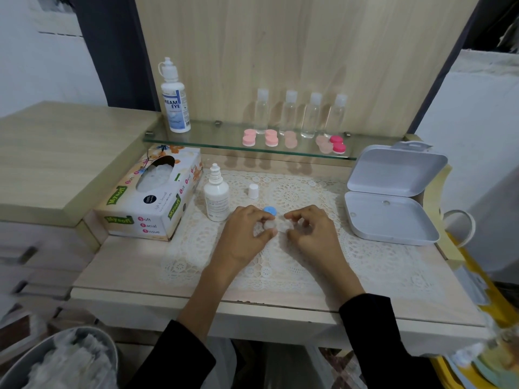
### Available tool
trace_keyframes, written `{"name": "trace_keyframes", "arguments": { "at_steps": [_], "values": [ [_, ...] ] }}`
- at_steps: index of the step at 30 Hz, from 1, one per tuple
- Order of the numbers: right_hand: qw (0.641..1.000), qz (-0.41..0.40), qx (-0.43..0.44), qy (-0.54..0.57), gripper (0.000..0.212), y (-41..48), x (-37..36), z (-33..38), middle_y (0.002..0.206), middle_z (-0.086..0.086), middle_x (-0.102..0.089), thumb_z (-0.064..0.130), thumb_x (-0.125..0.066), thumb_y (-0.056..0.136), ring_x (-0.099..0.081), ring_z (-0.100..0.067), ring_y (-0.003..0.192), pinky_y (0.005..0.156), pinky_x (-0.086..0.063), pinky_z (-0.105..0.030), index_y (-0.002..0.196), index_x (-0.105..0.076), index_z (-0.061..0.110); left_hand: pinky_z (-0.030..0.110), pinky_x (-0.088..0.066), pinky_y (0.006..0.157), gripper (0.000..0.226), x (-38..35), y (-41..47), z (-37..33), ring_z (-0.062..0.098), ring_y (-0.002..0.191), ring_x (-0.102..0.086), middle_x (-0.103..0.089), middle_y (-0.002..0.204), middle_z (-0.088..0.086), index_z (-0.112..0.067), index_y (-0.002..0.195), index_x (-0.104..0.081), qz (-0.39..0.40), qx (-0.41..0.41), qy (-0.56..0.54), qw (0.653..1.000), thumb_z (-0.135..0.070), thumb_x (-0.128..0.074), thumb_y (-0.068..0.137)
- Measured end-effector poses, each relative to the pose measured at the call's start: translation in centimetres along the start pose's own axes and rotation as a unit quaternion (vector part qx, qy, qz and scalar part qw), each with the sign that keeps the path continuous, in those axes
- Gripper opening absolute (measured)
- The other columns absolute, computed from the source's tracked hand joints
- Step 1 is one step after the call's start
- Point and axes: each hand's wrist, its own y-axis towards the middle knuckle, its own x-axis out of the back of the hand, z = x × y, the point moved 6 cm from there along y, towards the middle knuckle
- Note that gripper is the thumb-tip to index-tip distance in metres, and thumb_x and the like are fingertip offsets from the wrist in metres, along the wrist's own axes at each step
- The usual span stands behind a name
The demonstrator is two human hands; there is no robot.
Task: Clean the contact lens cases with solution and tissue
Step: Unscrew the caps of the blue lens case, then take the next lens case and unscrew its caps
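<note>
A pale wooden tabletop (pixel 126 265) carries a white lace mat (pixel 365 256) below a glass shelf (pixel 213 143). At the tabletop's left edge lies a floral cardboard tissue box (pixel 151 197) printed "Mysoft Soft Facial Tissue". At the right edge sits an open grey hinged plastic box (pixel 393 197). On the shelf's left end stands a tall white solution bottle (pixel 175 102) reading "DREAM EYE". Mid-mat, the left hand (pixel 247 231) and right hand (pixel 311 228) each pinch one end of a translucent whitish contact lens case (pixel 278 226), blurred, its long axis running left to right, parallel to the front edge. A round blue cap (pixel 270 211) lies just behind it.
</note>
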Motion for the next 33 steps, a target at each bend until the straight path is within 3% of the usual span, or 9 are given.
{"name": "trace_keyframes", "arguments": {
  "at_steps": [5,8,11,15,21,24,29,33],
  "values": [
    [1.0,0.013,0.012,-0.018,0.03,-0.1,-0.1,0.3,0.09,0.019,-0.053,0.027,-0.066,0.065,-0.049,-0.006,0.089,0.086,-0.045,-0.047,0.094,-0.072,0.026,0.025,-0.04,0.088,0.034,0.0,-0.1,0.0,0.013,0.098,-0.051,-0.061,0.101,-0.004,-0.018,0.111,-0.066,-0.003,-0.003,0.005,1.0,-0.028,-0.073,0.079],
    [0.999,0.019,0.013,-0.033,0.032,0.0,-0.1,0.3,0.09,0.019,-0.051,0.031,-0.063,0.065,-0.048,-0.006,0.09,0.088,-0.045,-0.047,0.095,-0.073,0.025,0.019,-0.033,0.094,0.047,0.1,-0.2,0.1,0.014,0.108,-0.049,-0.057,0.114,-0.003,-0.017,0.121,-0.059,-0.013,0.006,0.019,1.0,-0.031,-0.073,0.079],
    [0.999,0.021,0.014,-0.039,0.033,0.0,-0.1,0.3,0.09,0.02,-0.05,0.032,-0.063,0.065,-0.047,-0.001,0.089,0.088,-0.045,-0.04,0.095,-0.073,0.022,0.019,-0.024,0.103,0.059,0.0,-0.3,0.1,0.016,0.126,-0.04,-0.048,0.135,0.001,-0.013,0.133,-0.049,-0.003,0.021,0.045,0.999,-0.034,-0.069,0.082],
    [1.0,0.001,0.014,-0.022,0.02,-0.1,0.2,0.1,0.09,0.016,-0.052,0.018,-0.07,0.071,-0.048,-0.004,0.09,0.076,-0.043,-0.026,0.091,-0.072,0.02,0.026,-0.016,0.115,0.064,-0.7,-0.5,0.1,0.016,0.14,-0.024,-0.035,0.15,0.004,-0.009,0.144,-0.036,0.043,0.017,0.101,0.994,-0.04,-0.055,0.091],
    [0.999,-0.02,0.021,-0.021,0.021,-0.2,0.8,0.5,0.088,0.013,-0.056,0.029,-0.069,0.07,-0.05,-0.006,0.086,0.071,-0.039,-0.021,0.089,-0.069,0.02,0.028,-0.013,0.117,0.059,-0.6,-0.5,-0.2,0.016,0.141,-0.023,-0.033,0.151,0.004,-0.01,0.142,-0.039,0.05,0.015,0.114,0.992,-0.04,-0.052,0.093],
    [0.999,-0.021,0.031,-0.016,0.026,-0.2,1.1,0.7,0.084,0.011,-0.058,0.034,-0.066,0.069,-0.051,-0.007,0.082,0.071,-0.042,-0.025,0.091,-0.068,0.019,0.027,-0.011,0.117,0.059,-0.6,-0.5,-0.1,0.015,0.142,-0.021,-0.032,0.152,0.003,-0.011,0.142,-0.038,0.054,0.02,0.119,0.991,-0.041,-0.05,0.094],
    [0.999,-0.036,0.017,0.016,0.021,-0.6,1.7,0.4,0.086,0.008,-0.062,0.023,-0.075,0.074,-0.053,-0.01,0.083,0.074,-0.046,-0.028,0.093,-0.068,0.019,0.029,-0.01,0.118,0.059,-0.7,-0.5,-0.1,0.014,0.142,-0.02,-0.031,0.153,0.002,-0.012,0.143,-0.038,0.057,0.021,0.123,0.991,-0.043,-0.049,0.094],
    [0.998,-0.051,0.021,0.013,0.02,-0.3,3.3,0.6,0.087,0.004,-0.064,0.019,-0.077,0.076,-0.052,-0.009,0.079,0.069,-0.041,-0.016,0.093,-0.067,0.018,0.029,-0.01,0.118,0.058,-0.7,-0.5,0.0,0.015,0.143,-0.019,-0.03,0.153,0.002,-0.013,0.143,-0.038,0.058,0.025,0.122,0.99,-0.042,-0.049,0.094]
  ]
}}
